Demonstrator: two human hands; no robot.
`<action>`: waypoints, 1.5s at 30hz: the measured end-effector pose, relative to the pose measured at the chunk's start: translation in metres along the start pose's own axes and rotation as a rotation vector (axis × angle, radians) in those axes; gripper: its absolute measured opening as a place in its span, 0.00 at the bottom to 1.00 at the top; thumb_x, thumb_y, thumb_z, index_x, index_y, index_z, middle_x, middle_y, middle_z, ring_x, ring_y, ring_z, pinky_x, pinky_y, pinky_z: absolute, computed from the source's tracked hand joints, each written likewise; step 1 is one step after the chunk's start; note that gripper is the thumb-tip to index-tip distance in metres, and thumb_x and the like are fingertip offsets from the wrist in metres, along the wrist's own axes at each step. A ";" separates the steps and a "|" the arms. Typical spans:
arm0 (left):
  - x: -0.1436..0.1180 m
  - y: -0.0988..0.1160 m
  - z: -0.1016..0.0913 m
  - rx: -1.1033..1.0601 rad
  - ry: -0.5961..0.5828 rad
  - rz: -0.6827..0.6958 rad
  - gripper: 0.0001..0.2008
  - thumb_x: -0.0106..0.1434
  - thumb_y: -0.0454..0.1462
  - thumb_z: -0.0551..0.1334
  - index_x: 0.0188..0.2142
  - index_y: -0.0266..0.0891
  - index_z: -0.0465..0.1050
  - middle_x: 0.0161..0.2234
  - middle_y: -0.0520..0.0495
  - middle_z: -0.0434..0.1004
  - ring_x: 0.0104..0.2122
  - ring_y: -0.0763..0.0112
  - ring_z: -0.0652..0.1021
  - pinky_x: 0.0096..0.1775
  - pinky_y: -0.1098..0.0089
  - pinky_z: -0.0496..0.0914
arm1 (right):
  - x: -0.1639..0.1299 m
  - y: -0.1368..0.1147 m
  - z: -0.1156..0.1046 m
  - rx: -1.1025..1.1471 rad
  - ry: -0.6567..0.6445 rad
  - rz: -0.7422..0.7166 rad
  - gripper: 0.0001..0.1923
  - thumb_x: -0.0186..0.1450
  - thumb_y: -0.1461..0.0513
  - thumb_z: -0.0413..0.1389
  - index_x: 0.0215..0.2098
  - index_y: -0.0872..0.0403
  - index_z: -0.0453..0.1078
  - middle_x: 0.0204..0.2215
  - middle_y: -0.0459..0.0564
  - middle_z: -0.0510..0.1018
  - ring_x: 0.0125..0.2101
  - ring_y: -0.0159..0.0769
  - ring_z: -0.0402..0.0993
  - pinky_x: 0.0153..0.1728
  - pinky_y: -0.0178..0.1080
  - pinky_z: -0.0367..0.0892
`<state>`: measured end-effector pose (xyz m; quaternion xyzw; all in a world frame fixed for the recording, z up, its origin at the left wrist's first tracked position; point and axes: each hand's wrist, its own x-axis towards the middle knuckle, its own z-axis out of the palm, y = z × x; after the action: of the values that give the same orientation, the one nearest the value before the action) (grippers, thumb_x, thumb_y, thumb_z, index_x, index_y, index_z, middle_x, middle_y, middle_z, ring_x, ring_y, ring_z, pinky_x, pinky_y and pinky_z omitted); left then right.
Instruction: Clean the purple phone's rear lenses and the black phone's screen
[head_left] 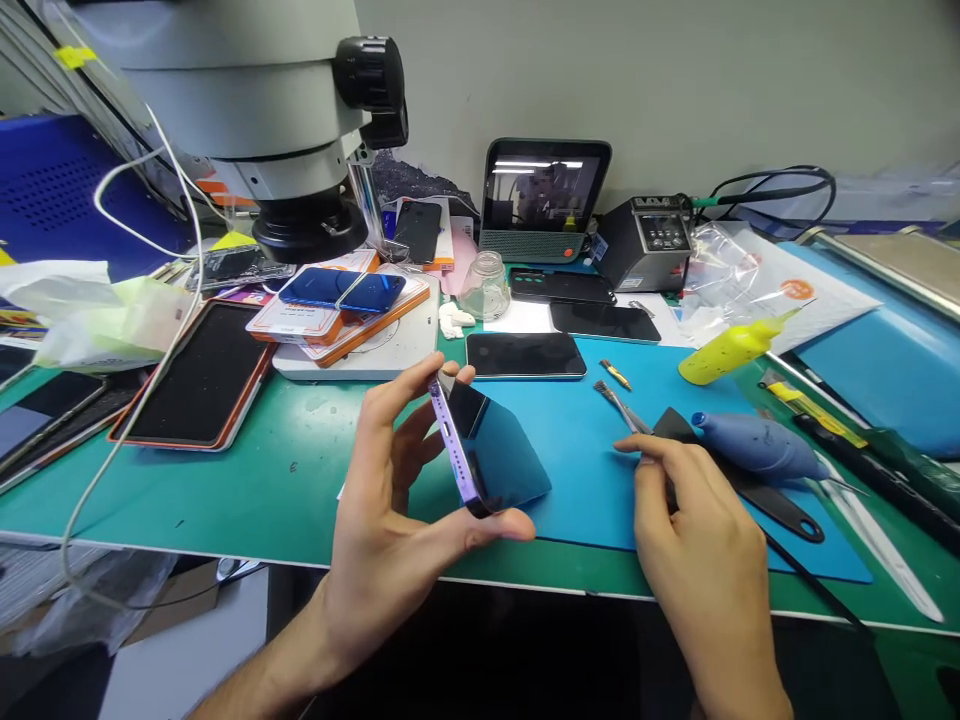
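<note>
In my left hand (397,500) is a purple-edged smartphone (495,450), tilted, with its dark glossy face up and its port edge toward me. My thumb presses its near corner and my fingers reach round the far one. On the right, my right hand (701,530) closes over a thin brush (621,408) with a metal neck. Its bristle end points away to the left, and a long dark handle runs out behind the hand. Part of that grip is hidden. Just beyond the fingers lie a black wide-headed tool (780,505) and a blue air blower (761,445).
A microscope (300,120) overhangs the left side above stacked boxes (330,320). Several phones, such as a black one (525,356), lie behind the blue mat (592,500). A glass jar (486,285), a yellow bottle (731,350) and a white cable (112,450) are around.
</note>
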<state>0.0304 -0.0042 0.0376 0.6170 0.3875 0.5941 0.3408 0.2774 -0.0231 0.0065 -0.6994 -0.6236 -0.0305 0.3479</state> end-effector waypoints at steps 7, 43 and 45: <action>-0.011 0.005 -0.044 0.045 -0.094 -0.200 0.45 0.59 0.42 0.83 0.70 0.56 0.66 0.70 0.44 0.73 0.61 0.54 0.83 0.54 0.67 0.83 | -0.001 -0.003 0.002 0.009 0.008 0.038 0.14 0.78 0.60 0.49 0.50 0.48 0.77 0.47 0.49 0.82 0.46 0.44 0.80 0.43 0.43 0.64; 0.011 -0.016 -0.057 0.513 -0.381 -0.511 0.42 0.62 0.54 0.76 0.71 0.64 0.61 0.56 0.57 0.83 0.55 0.62 0.83 0.54 0.66 0.80 | -0.004 -0.001 0.001 -0.016 0.035 0.003 0.15 0.81 0.60 0.52 0.54 0.53 0.80 0.45 0.52 0.80 0.48 0.43 0.76 0.51 0.42 0.68; 0.011 -0.017 -0.055 0.541 -0.383 -0.507 0.43 0.61 0.56 0.75 0.71 0.65 0.60 0.56 0.56 0.82 0.51 0.62 0.83 0.50 0.64 0.79 | -0.003 -0.001 0.002 -0.006 0.034 0.005 0.15 0.81 0.60 0.51 0.54 0.53 0.80 0.45 0.51 0.80 0.47 0.42 0.76 0.51 0.42 0.67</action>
<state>-0.0261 0.0114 0.0309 0.6687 0.5988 0.2426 0.3679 0.2749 -0.0250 0.0042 -0.7013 -0.6159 -0.0435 0.3563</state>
